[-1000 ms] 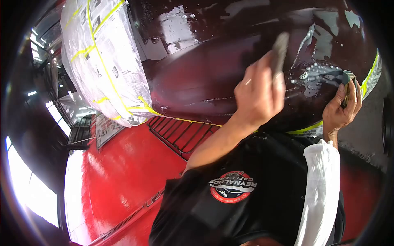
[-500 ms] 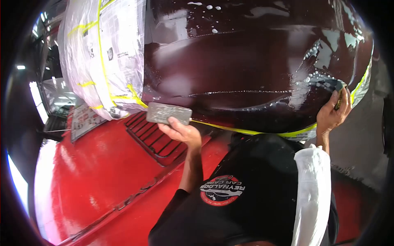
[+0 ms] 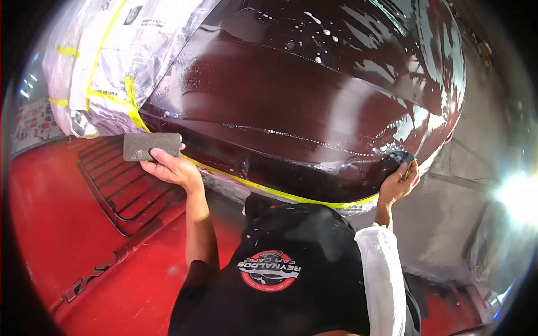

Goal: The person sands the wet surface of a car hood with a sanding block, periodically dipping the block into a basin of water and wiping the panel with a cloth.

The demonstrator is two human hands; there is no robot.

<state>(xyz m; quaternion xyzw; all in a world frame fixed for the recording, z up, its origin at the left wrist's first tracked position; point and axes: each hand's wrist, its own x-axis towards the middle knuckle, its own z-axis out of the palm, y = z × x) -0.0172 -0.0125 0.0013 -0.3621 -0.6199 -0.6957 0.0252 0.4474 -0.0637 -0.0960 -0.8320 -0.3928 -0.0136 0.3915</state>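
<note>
My left hand (image 3: 175, 169) grips a flat grey rectangular block (image 3: 143, 147), thumb on its face, held in the air by the left front edge of a dark maroon car hood (image 3: 269, 95). My right hand (image 3: 399, 182) is closed around a small dark sanding pad (image 3: 401, 156) with some yellow at its underside. That pad rests on the wet hood near its right front edge, with white suds around it. Water streaks and bubbles lie across the glossy paint.
White plastic sheeting (image 3: 73, 67) held by yellow tape covers the area left of the hood. Yellow tape (image 3: 269, 192) runs along the hood's front edge. Beside my left arm is a red panel (image 3: 45, 185) with a black rack (image 3: 120, 185). A bright light (image 3: 521, 199) shines at right.
The view has swung, so hood and hands appear further left. My right hand and its pad now sit lower on the hood's right front. The left hand still holds the grey block.
</note>
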